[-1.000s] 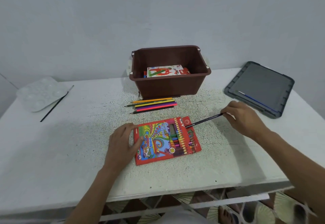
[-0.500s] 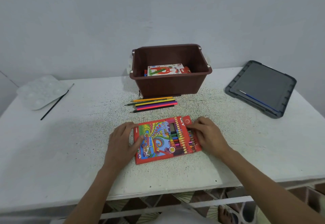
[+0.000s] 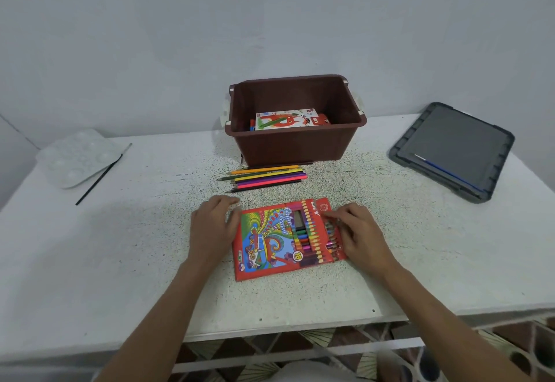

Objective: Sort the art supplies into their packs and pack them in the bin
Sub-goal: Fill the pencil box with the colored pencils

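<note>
Since a second ago the right hand (image 3: pixel 359 233) has come in from 3 o'clock, where it held a dark pencil clear of the table, and now sits on the right end of the pencil pack (image 3: pixel 270 240). That pencil is no longer in sight. The left hand (image 3: pixel 211 228) has barely shifted.

The right hand's curled fingers cover the pack's open end, so I cannot tell whether they pinch a pencil or only press there. The left hand lies relaxed and nearly flat at the pack's 9 o'clock edge, thumb against the card, holding nothing.

The pack lies flat near the middle of the table (image 3: pixel 90 261), at 6 o'clock from the bin (image 3: pixel 295 144). Its long axis runs roughly 9 to 3 o'clock, with the right end swung slightly toward 2. The open end faces 3 o'clock, and coloured pencil ends show there.

Between pack and bin lie loose pencils (image 3: pixel 267 176), touching side by side, long axes 9 to 3, tips toward 9. I count about seven, though they are packed too tightly to be sure.

One crayon box (image 3: pixel 285 119) lies in the bin, its lower edge hidden by the wall. One grey lid (image 3: pixel 453 147) at 2 o'clock carries one blue brush (image 3: pixel 444 171). One white palette (image 3: pixel 76 156) at 10 o'clock has one black brush (image 3: pixel 100 177) beside it.
</note>
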`<state>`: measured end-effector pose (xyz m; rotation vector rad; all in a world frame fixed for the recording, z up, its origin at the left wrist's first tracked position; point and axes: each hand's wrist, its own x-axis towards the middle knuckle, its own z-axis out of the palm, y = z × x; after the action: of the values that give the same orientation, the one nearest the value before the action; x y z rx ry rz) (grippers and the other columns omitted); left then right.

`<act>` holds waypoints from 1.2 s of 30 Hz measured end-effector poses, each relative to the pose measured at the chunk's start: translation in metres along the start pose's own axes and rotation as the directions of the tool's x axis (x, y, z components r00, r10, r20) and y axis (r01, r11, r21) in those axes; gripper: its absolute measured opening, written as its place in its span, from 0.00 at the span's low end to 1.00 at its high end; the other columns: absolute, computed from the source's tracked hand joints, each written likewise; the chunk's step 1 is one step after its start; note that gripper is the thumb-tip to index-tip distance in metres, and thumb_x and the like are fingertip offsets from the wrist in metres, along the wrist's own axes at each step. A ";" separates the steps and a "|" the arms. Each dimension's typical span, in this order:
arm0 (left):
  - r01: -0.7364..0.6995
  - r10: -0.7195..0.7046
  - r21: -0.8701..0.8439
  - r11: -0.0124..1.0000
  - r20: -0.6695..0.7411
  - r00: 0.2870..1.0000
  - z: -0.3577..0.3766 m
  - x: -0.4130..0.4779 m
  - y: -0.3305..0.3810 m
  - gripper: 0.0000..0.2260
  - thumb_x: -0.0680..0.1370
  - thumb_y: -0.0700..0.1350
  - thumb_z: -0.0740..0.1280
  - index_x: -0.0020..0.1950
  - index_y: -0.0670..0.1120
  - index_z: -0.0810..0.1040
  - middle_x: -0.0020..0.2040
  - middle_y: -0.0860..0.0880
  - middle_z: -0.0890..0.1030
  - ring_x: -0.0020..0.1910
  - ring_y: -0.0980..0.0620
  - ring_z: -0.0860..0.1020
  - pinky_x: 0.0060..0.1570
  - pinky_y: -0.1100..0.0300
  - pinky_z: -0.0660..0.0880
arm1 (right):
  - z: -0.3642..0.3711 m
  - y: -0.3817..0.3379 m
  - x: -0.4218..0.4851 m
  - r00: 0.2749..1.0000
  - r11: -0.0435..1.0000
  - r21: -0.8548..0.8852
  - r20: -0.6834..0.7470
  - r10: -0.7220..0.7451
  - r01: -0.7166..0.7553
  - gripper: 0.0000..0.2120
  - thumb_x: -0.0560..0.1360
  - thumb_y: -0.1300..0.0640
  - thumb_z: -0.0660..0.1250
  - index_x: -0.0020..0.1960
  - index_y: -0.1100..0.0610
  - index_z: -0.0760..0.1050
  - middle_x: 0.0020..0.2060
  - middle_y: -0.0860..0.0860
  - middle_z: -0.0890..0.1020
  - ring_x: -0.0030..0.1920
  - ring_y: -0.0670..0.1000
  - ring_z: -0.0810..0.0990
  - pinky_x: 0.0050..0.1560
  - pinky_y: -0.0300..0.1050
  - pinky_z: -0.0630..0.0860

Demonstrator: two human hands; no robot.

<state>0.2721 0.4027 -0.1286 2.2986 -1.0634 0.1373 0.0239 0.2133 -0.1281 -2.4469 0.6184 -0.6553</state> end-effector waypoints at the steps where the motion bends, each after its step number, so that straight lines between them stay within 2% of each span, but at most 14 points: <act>1: -0.020 0.020 0.005 1.000 0.007 1.000 0.000 0.006 0.001 0.15 0.80 0.52 0.62 0.59 0.45 0.80 0.56 0.48 0.81 0.53 0.50 0.79 0.54 0.48 0.76 | 0.000 0.000 0.000 1.000 1.000 -0.004 -0.001 -0.001 0.001 0.14 0.78 0.63 0.62 0.62 0.56 0.78 0.49 0.46 0.75 0.51 0.46 0.71 0.51 0.33 0.65; 4: -0.051 0.049 0.060 0.997 0.033 0.998 -0.001 0.024 0.002 0.14 0.80 0.50 0.63 0.60 0.44 0.80 0.56 0.47 0.82 0.52 0.47 0.79 0.50 0.48 0.77 | 0.000 0.000 0.000 1.000 1.000 -0.004 0.007 0.010 -0.010 0.14 0.78 0.64 0.63 0.63 0.56 0.78 0.50 0.47 0.76 0.51 0.46 0.71 0.51 0.32 0.65; 11: -0.060 0.047 0.173 0.983 0.077 0.996 -0.007 0.049 0.011 0.09 0.78 0.47 0.69 0.55 0.46 0.83 0.51 0.47 0.82 0.45 0.46 0.80 0.42 0.54 0.75 | 0.000 -0.003 0.000 0.998 0.998 0.002 0.013 0.055 -0.055 0.16 0.79 0.55 0.57 0.63 0.55 0.77 0.51 0.46 0.76 0.52 0.44 0.71 0.51 0.32 0.66; 15: -0.115 0.092 0.221 0.968 0.109 0.990 -0.009 0.053 0.015 0.04 0.77 0.44 0.69 0.50 0.46 0.82 0.49 0.48 0.82 0.45 0.46 0.79 0.42 0.54 0.75 | 0.000 -0.002 0.000 0.998 0.998 0.005 -0.001 0.056 -0.056 0.14 0.80 0.59 0.59 0.62 0.54 0.77 0.50 0.46 0.75 0.52 0.45 0.71 0.51 0.32 0.66; 21: -0.251 0.205 0.264 0.931 0.189 0.960 -0.008 0.054 0.017 0.10 0.80 0.44 0.65 0.57 0.48 0.83 0.52 0.47 0.83 0.51 0.46 0.80 0.45 0.51 0.77 | 0.001 -0.002 0.000 0.998 0.998 0.009 -0.004 0.062 -0.062 0.13 0.81 0.60 0.60 0.63 0.54 0.77 0.50 0.46 0.75 0.52 0.46 0.71 0.52 0.36 0.68; 26: -0.254 0.197 0.295 0.921 0.207 0.958 -0.005 0.052 0.021 0.09 0.81 0.44 0.62 0.58 0.48 0.80 0.53 0.47 0.81 0.51 0.45 0.79 0.47 0.49 0.77 | 0.000 -0.004 -0.001 0.998 0.998 0.012 0.001 0.065 -0.065 0.12 0.81 0.59 0.60 0.63 0.54 0.76 0.50 0.45 0.75 0.53 0.46 0.71 0.52 0.36 0.67; 27: -0.234 0.193 0.237 0.943 0.186 0.963 -0.004 0.050 0.024 0.09 0.81 0.44 0.63 0.58 0.47 0.79 0.53 0.47 0.80 0.50 0.46 0.79 0.47 0.49 0.77 | 0.000 -0.004 -0.001 0.998 0.998 0.010 0.002 0.067 -0.067 0.12 0.81 0.59 0.60 0.63 0.54 0.76 0.50 0.45 0.75 0.53 0.46 0.71 0.52 0.36 0.67; 29: -0.150 0.147 0.013 0.989 0.134 0.980 -0.005 0.044 0.037 0.07 0.81 0.44 0.63 0.58 0.46 0.75 0.52 0.49 0.80 0.48 0.50 0.79 0.45 0.51 0.77 | -0.001 -0.004 0.000 0.997 0.997 0.025 0.000 0.074 -0.074 0.13 0.81 0.56 0.59 0.63 0.54 0.76 0.50 0.45 0.75 0.52 0.45 0.71 0.51 0.37 0.67; 31: -0.025 0.054 -0.237 0.971 0.115 0.992 -0.008 0.036 0.054 0.06 0.81 0.44 0.64 0.57 0.46 0.73 0.50 0.53 0.79 0.46 0.57 0.78 0.45 0.59 0.76 | -0.003 -0.007 0.003 0.994 0.992 0.071 -0.006 0.108 -0.107 0.13 0.81 0.53 0.59 0.63 0.53 0.76 0.48 0.44 0.75 0.52 0.45 0.72 0.51 0.40 0.68; 33: 0.098 -0.041 -0.421 0.902 0.142 0.989 -0.011 0.028 0.071 0.06 0.80 0.44 0.66 0.55 0.46 0.74 0.48 0.55 0.79 0.46 0.62 0.78 0.45 0.65 0.75 | -0.006 -0.012 0.008 0.990 0.985 0.111 -0.020 0.137 -0.134 0.13 0.81 0.54 0.61 0.64 0.53 0.76 0.49 0.45 0.76 0.53 0.46 0.74 0.52 0.43 0.70; 36: 0.242 -0.124 -0.629 0.739 0.227 0.966 -0.014 0.017 0.090 0.05 0.77 0.41 0.70 0.52 0.46 0.76 0.46 0.52 0.82 0.43 0.62 0.80 0.44 0.70 0.76 | -0.007 -0.026 0.018 0.992 0.993 0.080 -0.089 0.095 -0.088 0.13 0.80 0.54 0.64 0.63 0.54 0.77 0.50 0.46 0.76 0.53 0.46 0.73 0.54 0.41 0.69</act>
<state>0.2205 0.3541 -0.0684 1.7613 -0.7813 -0.4598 0.0413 0.2208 -0.1016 -2.3137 0.7239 -0.7449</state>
